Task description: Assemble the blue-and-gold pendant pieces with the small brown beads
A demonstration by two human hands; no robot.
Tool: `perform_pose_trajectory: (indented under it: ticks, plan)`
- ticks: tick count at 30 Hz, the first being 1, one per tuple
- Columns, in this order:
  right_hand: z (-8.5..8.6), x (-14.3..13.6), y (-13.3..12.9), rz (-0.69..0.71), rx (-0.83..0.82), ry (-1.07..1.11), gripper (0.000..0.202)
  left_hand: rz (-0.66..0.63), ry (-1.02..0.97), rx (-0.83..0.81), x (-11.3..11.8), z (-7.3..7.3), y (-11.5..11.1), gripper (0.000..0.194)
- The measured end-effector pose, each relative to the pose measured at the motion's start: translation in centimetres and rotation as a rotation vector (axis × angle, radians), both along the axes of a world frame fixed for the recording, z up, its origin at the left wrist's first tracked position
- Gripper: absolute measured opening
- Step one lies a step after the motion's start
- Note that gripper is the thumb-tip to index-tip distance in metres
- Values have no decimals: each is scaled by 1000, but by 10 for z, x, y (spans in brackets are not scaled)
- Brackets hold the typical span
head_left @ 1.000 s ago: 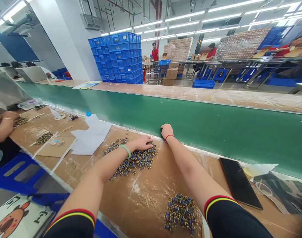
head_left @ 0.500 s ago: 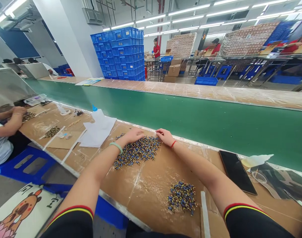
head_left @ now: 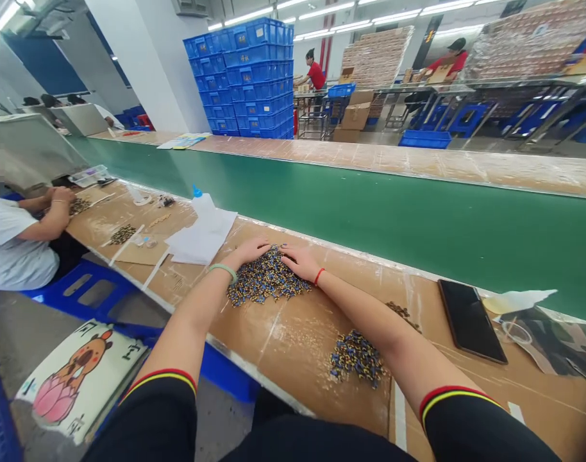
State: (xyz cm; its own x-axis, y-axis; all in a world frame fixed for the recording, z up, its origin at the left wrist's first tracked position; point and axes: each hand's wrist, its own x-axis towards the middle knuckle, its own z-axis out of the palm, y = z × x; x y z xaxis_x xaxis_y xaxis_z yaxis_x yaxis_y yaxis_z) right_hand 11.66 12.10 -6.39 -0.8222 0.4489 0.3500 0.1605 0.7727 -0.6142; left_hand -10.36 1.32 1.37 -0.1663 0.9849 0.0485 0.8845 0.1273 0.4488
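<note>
A large pile of small blue, black and gold parts (head_left: 268, 282) lies on the brown board-covered table. My left hand (head_left: 253, 249), with a pale green bangle at its wrist, rests on the pile's far left edge, fingers stretched out. On the far right side of the same pile lies my right hand (head_left: 300, 261), fingers extended and a red cord round the wrist. Neither hand shows a part gripped in it. Closer to me is a smaller pile of like parts (head_left: 354, 359), partly covered by my right forearm.
White paper sheets (head_left: 202, 234) lie left of the pile. A black phone (head_left: 470, 321) sits at the right. Beyond the table runs a green belt (head_left: 370, 205). At the left, a co-worker (head_left: 14, 237) handles small parts. Brown bits (head_left: 402, 314) lie beyond my right forearm.
My right hand has moved left onto the pile, its fingers now stretched out. My left hand stays at the far side of the pile. The view has shifted.
</note>
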Motion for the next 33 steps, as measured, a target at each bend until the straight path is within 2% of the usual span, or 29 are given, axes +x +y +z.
perform_pose_trajectory:
  ticks: [3, 5, 8, 11, 13, 15, 19, 22, 28, 33]
  plan:
    - [2, 5, 4, -51, 4, 4, 38, 107, -2, 118, -5, 10, -41, 45]
    - [7, 6, 12, -109, 13, -13, 36, 183, 8, 196, -7, 10, -72, 48]
    - [19, 0, 21, -136, 41, -75, 38, 248, 36, 257, -2, -5, -111, 47]
    - [28, -13, 17, -71, 78, -156, 42, 237, 79, 240, 13, -27, -129, 47]
    - [30, -20, 7, -18, 103, -208, 50, 200, 102, 196, 25, -38, -125, 53]
    - [30, -23, -7, 19, 130, -252, 59, 168, 120, 148, 37, -43, -112, 59]
    - [27, -12, -32, 67, 194, -305, 60, 102, 163, 63, 59, -40, -81, 69]
    - [24, 6, -43, 102, 238, -327, 59, 29, 206, 19, 75, -34, -72, 73]
    - [22, 36, -34, 31, 279, -346, 55, -65, 275, -33, 102, -35, -82, 77]
    - [23, 43, -25, -42, 264, -350, 59, 3, 303, -50, 117, -33, -80, 79]
